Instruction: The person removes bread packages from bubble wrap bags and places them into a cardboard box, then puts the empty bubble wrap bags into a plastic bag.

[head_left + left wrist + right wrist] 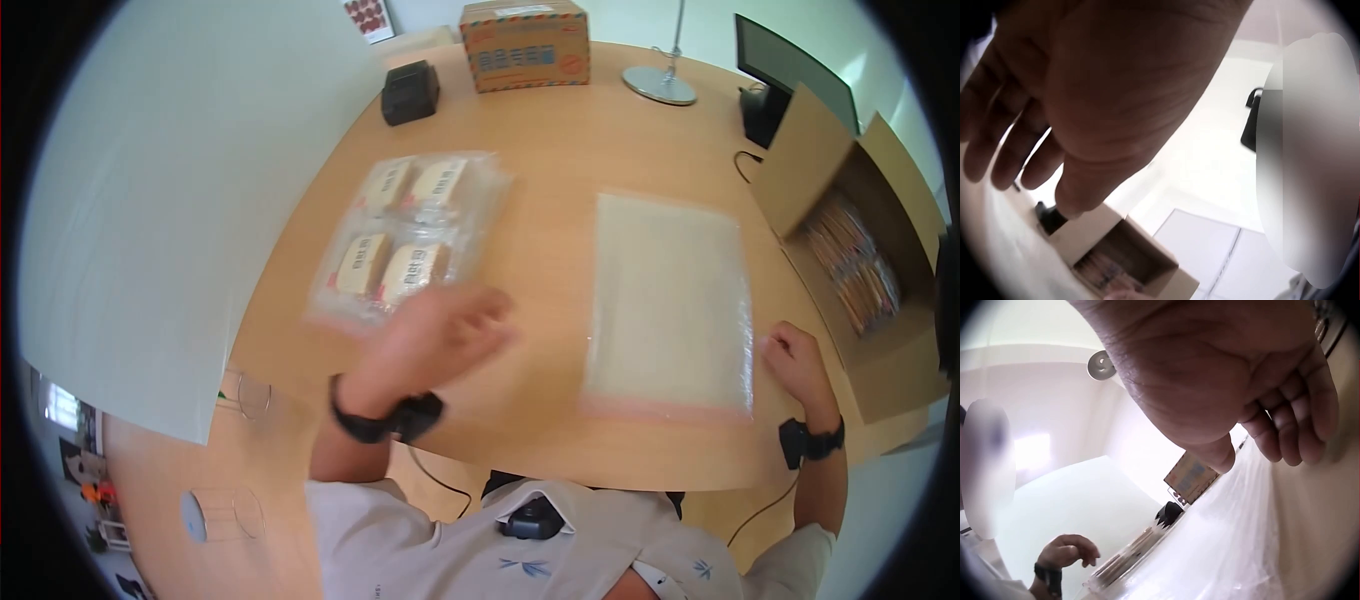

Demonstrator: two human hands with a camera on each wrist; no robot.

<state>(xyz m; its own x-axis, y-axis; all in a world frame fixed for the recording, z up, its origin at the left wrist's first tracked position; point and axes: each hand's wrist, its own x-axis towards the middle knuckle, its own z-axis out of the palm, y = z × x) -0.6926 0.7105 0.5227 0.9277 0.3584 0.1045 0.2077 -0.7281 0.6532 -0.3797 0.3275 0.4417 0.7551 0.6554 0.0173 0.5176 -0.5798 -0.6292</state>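
In the head view the left hand (430, 335), somewhat blurred, hovers near the lower right of a clear bag holding several cream packets (412, 270). The left wrist view has this hand (1085, 100) with fingers loosely bent and nothing held. On the tabletop beside a flat, pale plastic package (668, 300) rests the right hand (795, 362), just off its lower right edge. The right wrist view shows that hand (1222, 381) with loosely curved fingers, holding nothing, and the clear plastic (1216, 531) close by.
An open carton (850, 250) with packed items inside stands at the right, near a monitor (795, 70). Along the back are a closed printed box (525, 45), a black device (410, 92) and a round metal lamp base (660, 85). A stool (195, 515) stands at lower left.
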